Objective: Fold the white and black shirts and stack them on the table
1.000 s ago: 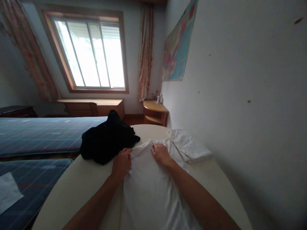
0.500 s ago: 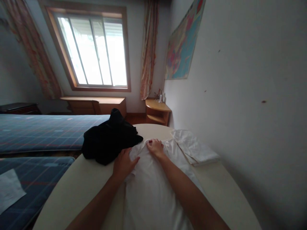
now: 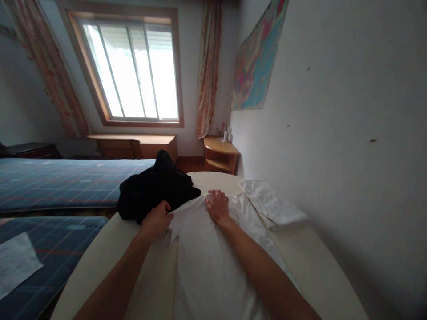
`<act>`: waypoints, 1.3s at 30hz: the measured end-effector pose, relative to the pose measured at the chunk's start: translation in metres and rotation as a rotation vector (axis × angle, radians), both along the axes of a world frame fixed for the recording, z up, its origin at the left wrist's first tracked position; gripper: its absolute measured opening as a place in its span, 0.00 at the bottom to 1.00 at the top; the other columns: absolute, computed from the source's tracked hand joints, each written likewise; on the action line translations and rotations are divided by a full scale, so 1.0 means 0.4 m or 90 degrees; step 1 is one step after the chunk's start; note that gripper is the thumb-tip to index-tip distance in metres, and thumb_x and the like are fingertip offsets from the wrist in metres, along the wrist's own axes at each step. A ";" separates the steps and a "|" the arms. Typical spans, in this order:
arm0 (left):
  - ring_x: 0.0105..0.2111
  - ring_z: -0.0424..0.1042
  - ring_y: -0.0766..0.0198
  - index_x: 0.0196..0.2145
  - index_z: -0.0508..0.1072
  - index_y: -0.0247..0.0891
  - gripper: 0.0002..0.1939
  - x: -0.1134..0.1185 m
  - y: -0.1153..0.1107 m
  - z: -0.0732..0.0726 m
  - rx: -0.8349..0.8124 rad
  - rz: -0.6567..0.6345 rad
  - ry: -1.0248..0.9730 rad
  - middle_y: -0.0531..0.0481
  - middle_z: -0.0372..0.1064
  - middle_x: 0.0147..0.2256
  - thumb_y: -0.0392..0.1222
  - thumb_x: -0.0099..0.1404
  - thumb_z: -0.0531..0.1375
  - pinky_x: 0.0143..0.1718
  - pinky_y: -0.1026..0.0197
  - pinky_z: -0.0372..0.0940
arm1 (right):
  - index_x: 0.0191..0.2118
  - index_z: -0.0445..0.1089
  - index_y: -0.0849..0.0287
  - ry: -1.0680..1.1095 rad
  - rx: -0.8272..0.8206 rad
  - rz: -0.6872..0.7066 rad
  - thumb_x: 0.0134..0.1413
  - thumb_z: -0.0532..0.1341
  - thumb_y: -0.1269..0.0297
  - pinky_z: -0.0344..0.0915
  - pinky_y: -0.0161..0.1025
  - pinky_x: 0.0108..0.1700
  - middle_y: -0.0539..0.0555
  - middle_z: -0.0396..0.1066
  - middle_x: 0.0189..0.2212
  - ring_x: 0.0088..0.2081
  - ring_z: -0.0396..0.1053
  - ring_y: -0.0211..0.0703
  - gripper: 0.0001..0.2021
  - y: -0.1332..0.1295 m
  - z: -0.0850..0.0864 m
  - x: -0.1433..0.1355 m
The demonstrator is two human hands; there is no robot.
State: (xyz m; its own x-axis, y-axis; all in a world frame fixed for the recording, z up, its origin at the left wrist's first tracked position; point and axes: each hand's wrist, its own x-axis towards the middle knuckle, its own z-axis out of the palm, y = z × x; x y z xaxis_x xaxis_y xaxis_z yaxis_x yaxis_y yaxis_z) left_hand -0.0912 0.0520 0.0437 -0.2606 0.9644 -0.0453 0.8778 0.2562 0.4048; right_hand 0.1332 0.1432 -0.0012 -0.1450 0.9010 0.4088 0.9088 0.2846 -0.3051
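Observation:
A white shirt [image 3: 207,262] lies spread lengthwise on the round cream table [image 3: 110,262]. My left hand [image 3: 156,218] pinches the shirt's far left edge between thumb and fingers, drawing that corner out to the left. Close to the shirt's far end, my right hand [image 3: 218,208] has its bent fingers closed on the cloth; the fingertips are partly hidden. A crumpled black garment [image 3: 156,186] is heaped just beyond my left hand. Right of the shirt, a folded white cloth [image 3: 275,206] rests near the table's edge.
Two blue plaid mattresses [image 3: 76,182] are on the left, the nearer with a white sheet of paper [image 3: 20,262] on it. A wall [image 3: 350,186] runs along the right. Behind the table are a corner shelf [image 3: 222,146] and a long wooden desk [image 3: 156,140].
My left hand has moved left and toward me, from lying spread on the cloth to pinching its edge, stretching the shirt's left corner outward. The right hand stays at the far end.

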 end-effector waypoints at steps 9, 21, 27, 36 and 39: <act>0.37 0.73 0.61 0.35 0.69 0.40 0.06 -0.040 -0.004 0.012 -0.005 -0.082 -0.002 0.49 0.74 0.35 0.31 0.61 0.57 0.37 0.63 0.61 | 0.61 0.63 0.53 -0.067 -0.030 0.169 0.68 0.52 0.57 0.54 0.45 0.58 0.57 0.64 0.60 0.60 0.58 0.48 0.20 -0.006 0.000 -0.012; 0.43 0.73 0.57 0.36 0.73 0.40 0.04 -0.018 -0.013 0.023 0.011 -0.173 -0.009 0.48 0.75 0.41 0.39 0.62 0.61 0.43 0.61 0.63 | 0.52 0.72 0.49 -0.115 -0.059 0.258 0.66 0.56 0.62 0.57 0.42 0.56 0.51 0.74 0.51 0.57 0.61 0.47 0.13 0.012 0.066 -0.083; 0.42 0.75 0.56 0.40 0.72 0.40 0.09 -0.019 -0.032 0.036 -0.056 -0.105 0.052 0.46 0.76 0.41 0.43 0.61 0.62 0.38 0.62 0.63 | 0.43 0.75 0.51 -0.136 -0.056 0.248 0.66 0.56 0.62 0.59 0.45 0.54 0.54 0.74 0.50 0.55 0.64 0.50 0.10 -0.005 0.072 -0.094; 0.46 0.75 0.52 0.46 0.69 0.41 0.12 -0.032 -0.029 0.066 -0.031 -0.046 0.102 0.43 0.75 0.44 0.38 0.64 0.59 0.41 0.59 0.64 | 0.52 0.65 0.61 -0.065 -0.070 0.137 0.72 0.44 0.64 0.60 0.43 0.48 0.61 0.78 0.38 0.42 0.75 0.49 0.15 0.014 0.061 -0.128; 0.46 0.75 0.53 0.49 0.68 0.41 0.16 -0.035 -0.025 0.066 0.021 -0.043 0.102 0.43 0.75 0.46 0.38 0.63 0.60 0.43 0.59 0.64 | 0.51 0.65 0.60 -0.034 -0.080 0.139 0.72 0.44 0.65 0.60 0.40 0.46 0.59 0.77 0.40 0.42 0.75 0.47 0.14 0.016 0.054 -0.136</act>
State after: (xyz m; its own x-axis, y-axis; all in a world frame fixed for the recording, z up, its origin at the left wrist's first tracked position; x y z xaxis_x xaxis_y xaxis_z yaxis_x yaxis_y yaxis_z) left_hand -0.1051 0.0421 0.0703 -0.1971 0.9801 0.0233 0.9465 0.1841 0.2650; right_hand 0.0789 0.1496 0.0204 -0.3595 0.8892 0.2828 0.8457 0.4386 -0.3041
